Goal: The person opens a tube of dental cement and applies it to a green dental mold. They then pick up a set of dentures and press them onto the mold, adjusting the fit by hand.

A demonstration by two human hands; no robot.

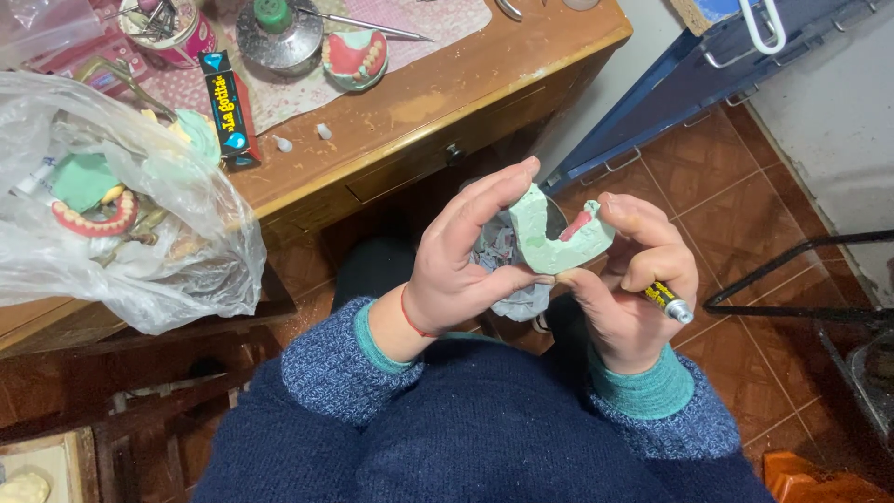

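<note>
While both hands grip it above the lap, the pale green horseshoe-shaped plaster cast [559,240] shows pink wax; left hand [461,270] fingers pinch its rim, right hand [638,289] also clasps a small tube [669,300], below the wooden counter [447,102].

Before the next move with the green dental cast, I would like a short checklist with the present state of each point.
1. Green dental cast held by both hands: ok, the left hand and the right hand pinch it from both sides.
2. Pink wax strip sits on the cast: ok, it is visible on the inner curve.
3. Small tube secured: ok, the right hand's fingers curl around it.
4. Tube capped: cannot tell, the tip is too small.
5. Cast over a support: not ok, it is in the air above the floor, away from the wooden desk.
</note>
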